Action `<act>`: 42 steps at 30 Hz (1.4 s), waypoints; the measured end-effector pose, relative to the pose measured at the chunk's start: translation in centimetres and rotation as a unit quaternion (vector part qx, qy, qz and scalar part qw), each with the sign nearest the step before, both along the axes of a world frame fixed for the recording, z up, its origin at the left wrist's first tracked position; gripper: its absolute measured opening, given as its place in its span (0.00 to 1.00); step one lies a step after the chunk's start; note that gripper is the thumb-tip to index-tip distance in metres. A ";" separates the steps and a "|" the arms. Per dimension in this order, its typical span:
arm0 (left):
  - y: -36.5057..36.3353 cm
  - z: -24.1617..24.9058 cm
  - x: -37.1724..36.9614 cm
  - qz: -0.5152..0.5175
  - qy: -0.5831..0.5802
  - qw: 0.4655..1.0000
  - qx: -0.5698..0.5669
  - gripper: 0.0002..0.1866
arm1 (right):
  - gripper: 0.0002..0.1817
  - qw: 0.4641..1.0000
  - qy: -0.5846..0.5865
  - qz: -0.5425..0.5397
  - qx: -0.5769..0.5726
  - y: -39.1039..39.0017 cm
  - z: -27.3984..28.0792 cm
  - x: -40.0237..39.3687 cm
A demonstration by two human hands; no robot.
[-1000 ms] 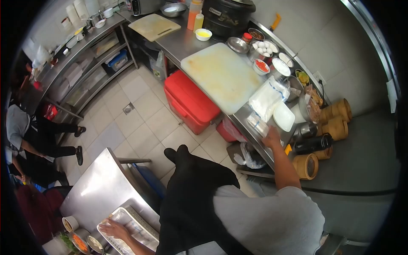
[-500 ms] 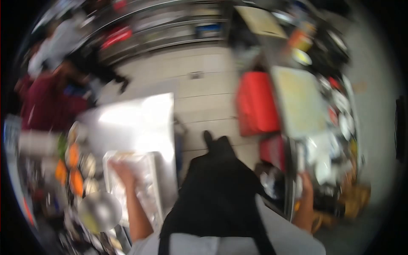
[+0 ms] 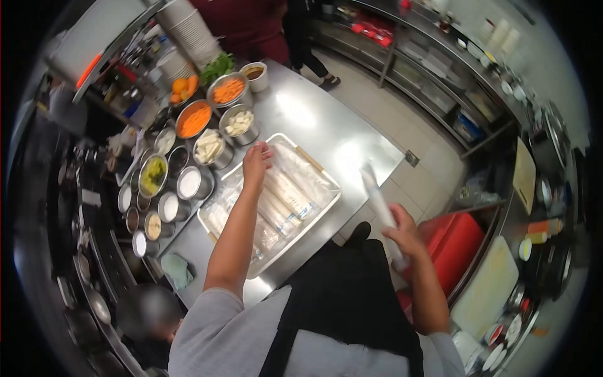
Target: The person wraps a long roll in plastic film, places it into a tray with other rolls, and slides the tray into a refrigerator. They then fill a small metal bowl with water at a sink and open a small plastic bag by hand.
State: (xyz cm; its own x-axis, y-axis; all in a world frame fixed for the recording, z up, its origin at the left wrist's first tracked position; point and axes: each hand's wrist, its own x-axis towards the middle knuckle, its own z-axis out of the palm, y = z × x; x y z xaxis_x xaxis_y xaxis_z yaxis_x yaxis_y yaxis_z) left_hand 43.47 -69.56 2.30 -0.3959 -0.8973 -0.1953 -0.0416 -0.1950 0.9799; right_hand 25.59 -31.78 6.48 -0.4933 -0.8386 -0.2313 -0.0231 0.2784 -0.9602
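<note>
My left hand (image 3: pixel 255 164) is over the far left part of a white rectangular tray (image 3: pixel 331 200), its fingers slightly bent and apart, with nothing visible in them. Several long, clear plastic packages (image 3: pixel 282 191) with pale contents and blue print lie side by side in the tray. To the right of the table, my right hand (image 3: pixel 407 235) is closed around a long, slim, whitish wrapped package (image 3: pixel 379 204). This package is tilted, its far end blurred near the table's edge; what is inside cannot be made out.
Metal pots of shredded carrot (image 3: pixel 195 119), pale cut pieces (image 3: pixel 209 147) and white powder (image 3: pixel 188 183) crowd the steel table's (image 3: pixel 314 103) left side. A green cloth (image 3: pixel 176 270) lies near. A red bin (image 3: pixel 449 248) stands right. Other people include one in maroon (image 3: pixel 242 28).
The view has swung toward the tray table. My right hand has come from the cluttered right-hand counter to beside the table, with the wrapped package. My left hand remains over the tray.
</note>
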 end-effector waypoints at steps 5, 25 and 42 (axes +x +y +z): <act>-1.3 -1.6 2.0 0.037 0.089 0.989 0.109 0.22 | 0.39 0.970 0.211 0.112 -0.045 -14.8 2.9 5.6; 1.7 0.3 4.3 0.058 -0.237 0.932 -0.267 0.29 | 0.26 0.868 0.474 0.141 -0.052 -19.0 1.4 7.6; 1.2 -5.5 1.5 -0.002 -0.314 0.826 -0.468 0.27 | 0.13 0.904 0.413 0.038 -0.099 -18.4 -9.6 4.5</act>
